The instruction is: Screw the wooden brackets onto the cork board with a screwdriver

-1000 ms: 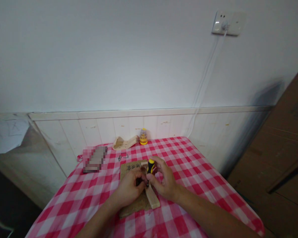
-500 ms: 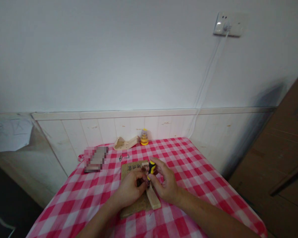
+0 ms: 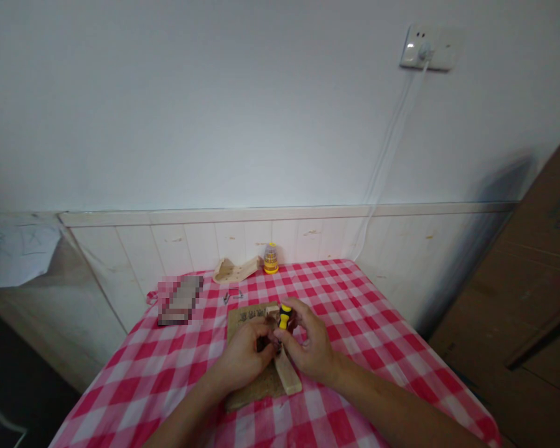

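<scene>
My right hand (image 3: 312,342) is closed around a short yellow-and-black screwdriver (image 3: 285,316), which stands roughly upright over a pale wooden piece (image 3: 288,374). The fingers of my left hand (image 3: 247,353) are pinched together at that piece, close to the lower end of the screwdriver. What they grip is hidden, and so is the screwdriver's tip. Beneath the wooden piece lies a brown board (image 3: 254,393) with dark writing near its far edge.
A checked red-and-white cloth (image 3: 364,373) covers the table. Towards the wall stand a curved wooden part (image 3: 236,272) and a yellow-based container (image 3: 271,260). Small dark metal pieces (image 3: 233,295) lie before them. At left is a pixelated flat object (image 3: 182,302); cardboard (image 3: 508,298) leans at right.
The screwdriver handle has tipped and turned slightly in my right hand, whose thumb and fingers have shifted a little. My left hand stays at nearly the same spot.
</scene>
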Tool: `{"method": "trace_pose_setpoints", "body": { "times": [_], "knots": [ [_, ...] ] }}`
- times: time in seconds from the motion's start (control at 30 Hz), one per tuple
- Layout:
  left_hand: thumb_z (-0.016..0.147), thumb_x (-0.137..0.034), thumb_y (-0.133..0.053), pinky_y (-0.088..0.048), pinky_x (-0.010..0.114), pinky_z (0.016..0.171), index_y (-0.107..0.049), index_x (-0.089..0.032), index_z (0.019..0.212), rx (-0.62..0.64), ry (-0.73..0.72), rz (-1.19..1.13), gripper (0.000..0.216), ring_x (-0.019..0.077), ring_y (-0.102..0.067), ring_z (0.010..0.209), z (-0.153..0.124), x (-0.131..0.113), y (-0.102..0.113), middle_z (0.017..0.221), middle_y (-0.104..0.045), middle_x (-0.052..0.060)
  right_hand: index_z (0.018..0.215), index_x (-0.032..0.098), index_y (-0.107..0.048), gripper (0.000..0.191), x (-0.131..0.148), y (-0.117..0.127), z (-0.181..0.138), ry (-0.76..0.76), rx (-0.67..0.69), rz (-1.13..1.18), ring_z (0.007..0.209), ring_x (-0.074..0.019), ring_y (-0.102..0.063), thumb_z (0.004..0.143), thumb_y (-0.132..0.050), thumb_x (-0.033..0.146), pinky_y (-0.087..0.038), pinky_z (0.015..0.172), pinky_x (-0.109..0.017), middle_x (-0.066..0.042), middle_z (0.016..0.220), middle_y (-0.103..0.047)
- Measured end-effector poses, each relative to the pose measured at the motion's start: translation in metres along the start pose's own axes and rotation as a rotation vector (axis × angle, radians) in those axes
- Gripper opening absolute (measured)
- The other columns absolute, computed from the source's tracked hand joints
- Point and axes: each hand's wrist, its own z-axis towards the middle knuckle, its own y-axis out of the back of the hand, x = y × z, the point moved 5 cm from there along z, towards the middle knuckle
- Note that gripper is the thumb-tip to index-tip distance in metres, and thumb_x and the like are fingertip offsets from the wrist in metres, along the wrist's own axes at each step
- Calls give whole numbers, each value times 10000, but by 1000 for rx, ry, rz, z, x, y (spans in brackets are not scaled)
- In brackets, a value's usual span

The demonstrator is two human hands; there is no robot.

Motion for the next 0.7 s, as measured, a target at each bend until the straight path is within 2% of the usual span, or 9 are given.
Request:
{"method": "trace_pose_setpoints", "body": {
  "times": [0.4, 0.7],
  "knots": [
    [798, -119, -598, -463, 297, 755, -638, -185, 706, -16, 17, -16, 120, 195, -622, 828, 0, 3, 1, 857, -686, 41, 1441, 260, -407, 558, -1, -1, -3, -8, 38, 64, 948, -220, -723, 917, -573, 162, -623, 802, -351, -99, 1150, -688],
    [828, -151, -583, -470, 317, 787, -628, -193, 711, -12, 44, 3, 132, 215, -633, 860, 1, 5, 1, 853, -692, 48, 1439, 242, -411, 561, -1, 0, -4, -5, 34, 56, 958, -233, -726, 911, -580, 158, -627, 801, -360, -117, 1161, -691]
  ]
}}
